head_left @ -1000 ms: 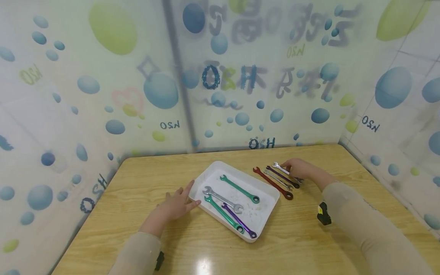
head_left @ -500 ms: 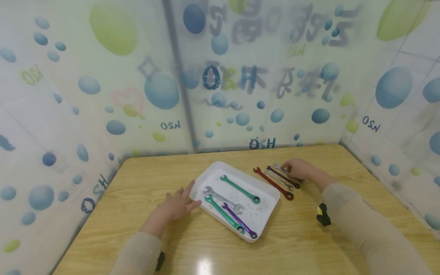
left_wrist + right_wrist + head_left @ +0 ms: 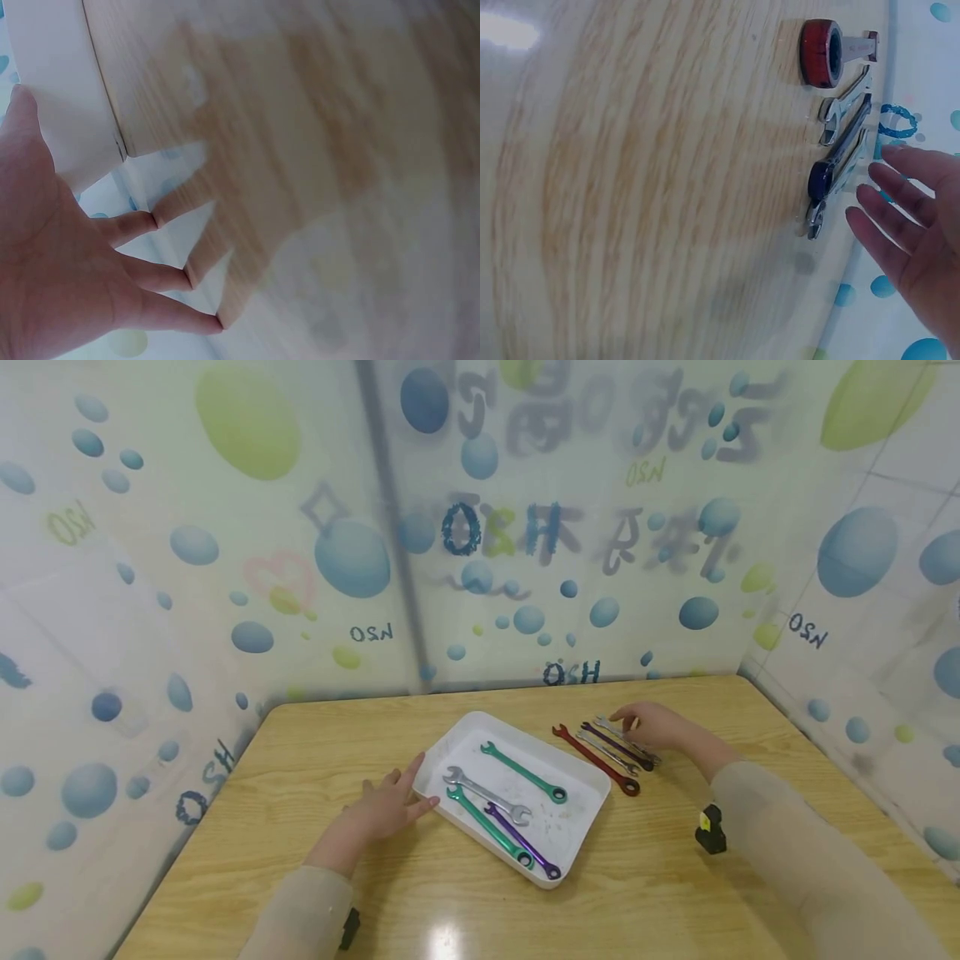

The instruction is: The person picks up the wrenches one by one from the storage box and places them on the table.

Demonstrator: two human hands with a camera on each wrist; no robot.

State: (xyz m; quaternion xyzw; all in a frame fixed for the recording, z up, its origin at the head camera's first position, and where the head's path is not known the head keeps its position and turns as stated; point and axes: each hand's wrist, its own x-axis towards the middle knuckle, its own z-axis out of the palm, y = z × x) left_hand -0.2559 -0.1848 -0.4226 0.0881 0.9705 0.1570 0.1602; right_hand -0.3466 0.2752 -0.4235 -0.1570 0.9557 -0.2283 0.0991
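The worktop (image 3: 330,739) carries everything. About midway between its left and right edges, turned cornerwise, sits the white tray (image 3: 579,820). My left grip (image 3: 382,808) is spread at the tray's left corner, one finger against its wall and other fingertips down on the worktop. My right grip (image 3: 655,729) is toward the worktop's far right corner, fingers loosely parted, pinching nothing that I can see.

Among the longest wrenches, the red wrench (image 3: 596,758) lies on the worktop just beside the tray's right side. Inside the tray, the near green wrench (image 3: 486,822) lies along the near side and the far green wrench (image 3: 525,772) nearer the far side. The broad silver wrench (image 3: 487,797) lies between them, and the purple wrench (image 3: 519,837) points into the near corner.

Outside, past the red one, come the slim silver wrench (image 3: 607,753), the dark wrench (image 3: 617,747), and the end silver wrench (image 3: 843,172), nearest my right grip.

I judge the step in hand to be lining up wrenches outside the tray. The next move seems to call for clearing my right fingers from the row, disturbing nothing, while my left steadies the tray.
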